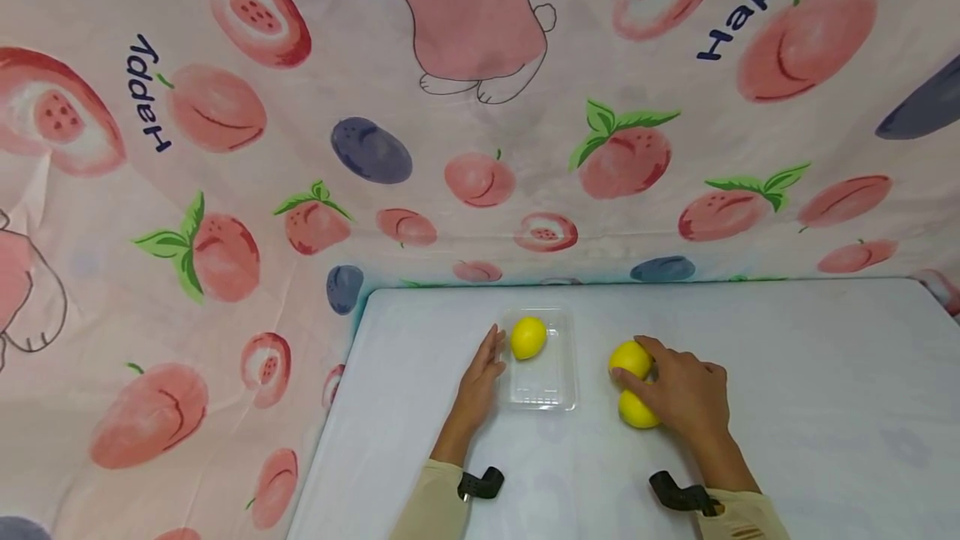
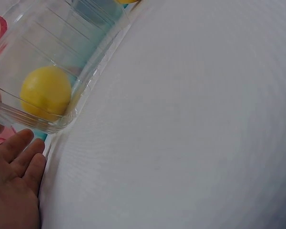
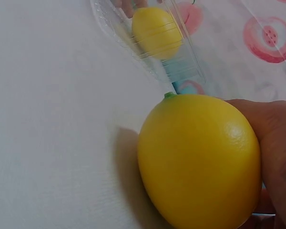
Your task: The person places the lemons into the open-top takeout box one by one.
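A clear plastic container (image 1: pixel 543 382) stands on the white table, with one yellow lemon (image 1: pixel 528 337) at its far left inside. My left hand (image 1: pixel 478 382) is at the container's left side, fingers extended; whether they touch the wall is hard to tell. To the right of the container, my right hand (image 1: pixel 686 394) pinches a second lemon (image 1: pixel 628 359) between thumb and fingers. A third lemon (image 1: pixel 637 410) lies just nearer, below the thumb. In the right wrist view a large lemon (image 3: pixel 200 162) with a green stem tip covers part of the right hand.
The white table (image 1: pixel 840 407) spreads to the right of the right hand. Behind it and on the left hangs a pink cloth (image 1: pixel 480 132) printed with fruit. Each wrist carries a black camera mount, such as the left mount (image 1: pixel 483 483).
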Tool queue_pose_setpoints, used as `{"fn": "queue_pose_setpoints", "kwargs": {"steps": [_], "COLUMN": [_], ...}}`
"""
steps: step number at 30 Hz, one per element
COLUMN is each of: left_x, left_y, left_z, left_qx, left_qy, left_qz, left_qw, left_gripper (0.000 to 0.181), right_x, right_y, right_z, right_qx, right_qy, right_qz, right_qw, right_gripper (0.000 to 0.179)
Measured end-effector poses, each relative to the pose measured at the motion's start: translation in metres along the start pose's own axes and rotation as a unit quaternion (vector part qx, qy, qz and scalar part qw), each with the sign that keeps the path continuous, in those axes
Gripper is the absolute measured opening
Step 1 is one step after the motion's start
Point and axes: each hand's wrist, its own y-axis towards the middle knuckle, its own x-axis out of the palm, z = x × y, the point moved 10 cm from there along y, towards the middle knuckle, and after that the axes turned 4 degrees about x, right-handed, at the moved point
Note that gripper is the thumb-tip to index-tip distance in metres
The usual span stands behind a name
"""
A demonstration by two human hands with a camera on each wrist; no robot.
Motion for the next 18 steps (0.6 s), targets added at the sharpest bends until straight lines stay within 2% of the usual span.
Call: {"fn": "queue_pose_setpoints", "kwargs": {"steps": [10, 18], "left_x": [-0.0003, -0.0010], "left_y": [-0.0008, 0.0003], "left_z": [-0.0008, -0.0020], "left_qx": [-0.006, 0.002], "left_qy": [-0.004, -0.001], "left_qz": [0.001, 0.001], "left_qw": [1.0000, 1.0000], "left_gripper": [0.061, 0.062], "right_x": [-0.0015, -0.0065], "right_y": [-0.0001, -0.0010], "right_z": [-0.0014, -0.0038], "right_qx": [-0.002, -0.007], "right_qy": [0.000, 0.011], "right_qz": [-0.001, 0.026], "right_qw": [1.0000, 0.9996], "right_gripper": [0.081, 0.076]}}
